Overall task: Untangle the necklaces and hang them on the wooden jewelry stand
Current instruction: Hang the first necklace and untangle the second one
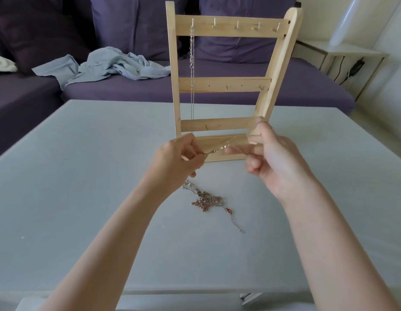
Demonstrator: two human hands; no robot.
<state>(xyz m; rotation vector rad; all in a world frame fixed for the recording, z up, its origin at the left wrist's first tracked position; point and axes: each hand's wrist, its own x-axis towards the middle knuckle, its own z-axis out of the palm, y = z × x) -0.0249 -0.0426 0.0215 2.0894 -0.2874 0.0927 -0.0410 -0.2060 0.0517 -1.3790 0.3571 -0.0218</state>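
A pale desk [82, 198] stands before a purple sofa [217, 90] where a blue cloth [109, 66] lies crumpled; a small side table [343, 52] sits to the right.

The left hand's [174, 160] fingers [190, 153] are curled and pinch the clasp end of a thin chain [219, 148], which runs up and right across the gap to the right hand [278, 162]. That hand is blurred; its fingers [255, 140] are curled, with thumb and forefinger raised near the stand's lowest bar, and they appear to pinch the other end of the chain, though the contact itself is too smeared to be sure. Held between two pinches like this, the chain is stretched clear of the desk, which probably serves to keep it from knotting again and to present a loop that can be dropped over a hook.

Just below the hands, on the desk, lies the tangle [206, 202] of silver and rose-coloured chains, one tail trailing toward the right. It is left flat, presumably so strands can be drawn out one at a time.

Behind the hands the stand [224, 84] is upright, facing the person, so the hooks on its three bars can be reached. One necklace [191, 70] hangs from the leftmost top hook [192, 24], straight down past the middle bar; the other top hooks are bare, so most of the job remains.
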